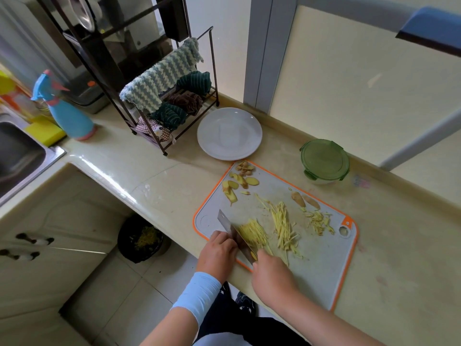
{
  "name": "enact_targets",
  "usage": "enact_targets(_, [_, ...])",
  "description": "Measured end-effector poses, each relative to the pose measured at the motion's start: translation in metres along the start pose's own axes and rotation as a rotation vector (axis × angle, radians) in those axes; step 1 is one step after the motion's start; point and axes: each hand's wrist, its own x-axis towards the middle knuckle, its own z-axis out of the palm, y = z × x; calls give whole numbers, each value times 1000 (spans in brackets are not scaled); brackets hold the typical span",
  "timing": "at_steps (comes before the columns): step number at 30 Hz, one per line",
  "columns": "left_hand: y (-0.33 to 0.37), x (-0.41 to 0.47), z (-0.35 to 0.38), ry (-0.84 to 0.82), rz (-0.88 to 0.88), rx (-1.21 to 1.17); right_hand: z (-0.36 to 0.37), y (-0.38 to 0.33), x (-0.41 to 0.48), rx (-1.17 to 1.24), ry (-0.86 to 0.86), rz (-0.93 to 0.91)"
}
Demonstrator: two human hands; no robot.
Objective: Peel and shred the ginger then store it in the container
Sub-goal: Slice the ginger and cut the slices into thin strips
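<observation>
Lowest on the left, on the floor beside the counter, we see a dark bin (139, 238) with yellowish scraps in it, which we take to be ginger peel. On the counter, our left hand (218, 253) sits at the near left edge of the cutting board (319, 265), fingers curled down against the flat of the knife (233, 232). We cannot tell whether any ginger is pinned under them. Farther back an empty white plate (229, 133) lies just beyond the board.

At the board's far left corner lie several ginger slices (237, 183), peeled but not yet shredded. Just right of the blade is a tight fresh pile of shreds (252, 233). Our right hand (272, 278) is wrapped round the knife's handle at the near edge.

Farther right lie a longer heap of shreds (282, 226), then a small scatter of shorter bits (319, 221), with two trimmed end pieces (301, 199) beyond them. The container (324, 159) stands off the board's far right side with its green lid on.

We judge that peeling is done and shredding is well along. The remaining slices still need cutting, and then everything must be gathered and stored.
</observation>
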Motion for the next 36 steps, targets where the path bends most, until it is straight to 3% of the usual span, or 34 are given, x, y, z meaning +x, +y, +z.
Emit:
enact_targets(9, [1,3,-1,12,37,16,0,-32,38,1,25,-9])
enact_targets(14, [3,8,-5,-78,23,69,-17,-4,36,44,34,21])
enact_targets(20, [42,45,-8,-298,-85,15,-54,49,34,137,140,82])
enact_targets(23, [51,62,-21,-219,-226,-55,-67,62,35,131,171,91])
enact_targets(31, [16,55,-53,-226,-452,27,-46,58,10,34,-86,-123])
enact_targets(36, [25,41,-50,-357,-491,65,-45,81,7,31,-20,-36])
